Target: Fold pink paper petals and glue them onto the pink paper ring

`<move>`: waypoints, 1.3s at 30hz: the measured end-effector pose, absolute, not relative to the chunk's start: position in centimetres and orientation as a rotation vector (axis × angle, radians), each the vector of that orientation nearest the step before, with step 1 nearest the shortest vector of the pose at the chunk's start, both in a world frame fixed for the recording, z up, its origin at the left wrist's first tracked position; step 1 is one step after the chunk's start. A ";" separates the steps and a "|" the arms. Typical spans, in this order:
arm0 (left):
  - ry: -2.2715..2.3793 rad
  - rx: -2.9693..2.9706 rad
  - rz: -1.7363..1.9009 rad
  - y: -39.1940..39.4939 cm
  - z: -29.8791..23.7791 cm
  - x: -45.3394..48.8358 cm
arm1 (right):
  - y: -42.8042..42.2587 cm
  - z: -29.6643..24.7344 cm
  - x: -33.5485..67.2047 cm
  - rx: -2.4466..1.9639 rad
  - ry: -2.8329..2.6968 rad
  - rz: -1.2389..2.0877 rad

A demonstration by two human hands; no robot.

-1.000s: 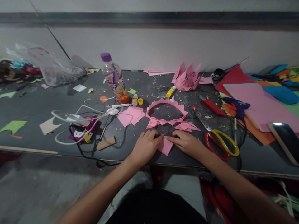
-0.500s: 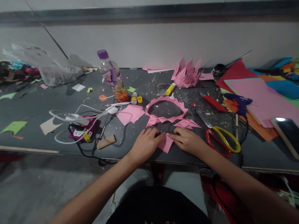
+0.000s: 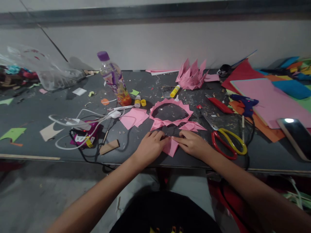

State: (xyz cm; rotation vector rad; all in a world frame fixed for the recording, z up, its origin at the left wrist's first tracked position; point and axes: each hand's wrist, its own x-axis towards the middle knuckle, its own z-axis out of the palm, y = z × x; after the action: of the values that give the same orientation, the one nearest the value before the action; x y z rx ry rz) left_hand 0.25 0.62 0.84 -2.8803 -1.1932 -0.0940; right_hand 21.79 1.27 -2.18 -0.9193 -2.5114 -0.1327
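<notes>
A small folded piece of pink paper [image 3: 171, 149] lies at the front edge of the table, between my two hands. My left hand [image 3: 152, 145] presses on its left side, fingers curled and thumb on the top edge. From the right, my right hand [image 3: 191, 143] holds the top right of the same paper with its fingertips. Just beyond my hands lies a ring of folded pink paper points [image 3: 188, 111]. A folded pink piece [image 3: 194, 126] rests by the ring's right front. Flat pink squares [image 3: 134, 118] lie to the left.
Scissors [image 3: 220, 131] and a blue glue gun [image 3: 246, 103] lie right, near a phone [image 3: 295, 134] and coloured sheets [image 3: 262, 97]. Behind stand a pink paper flower [image 3: 191, 76] and a bottle [image 3: 114, 81]. White cable [image 3: 80, 124] loops over a purple device [image 3: 88, 134] at left.
The view has shifted slightly, so the table things sit a little further left. Both hands stay on the pink paper, with hardly any movement of the fingers.
</notes>
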 end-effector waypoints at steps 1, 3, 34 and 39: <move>-1.194 -2.873 -0.095 0.6 0.9 0.3 | 1.2 -2.2 21.8 -0.921 -2.514 -0.137; -1.193 -2.856 -0.100 0.5 0.9 0.4 | 1.2 -2.1 21.9 -0.927 -2.536 -0.140; -1.240 -2.892 -0.522 1.2 -0.6 -0.3 | 2.4 3.0 18.0 -1.768 -2.461 0.566; -1.243 -2.916 -0.531 1.1 -0.7 -0.5 | 2.0 3.5 17.2 -1.737 -2.587 0.488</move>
State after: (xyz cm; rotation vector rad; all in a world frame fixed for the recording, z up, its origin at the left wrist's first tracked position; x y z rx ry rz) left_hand -0.55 1.06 -0.69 -2.9159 -1.2428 -0.5310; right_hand 17.24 2.02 3.53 -1.7373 -2.5873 0.4877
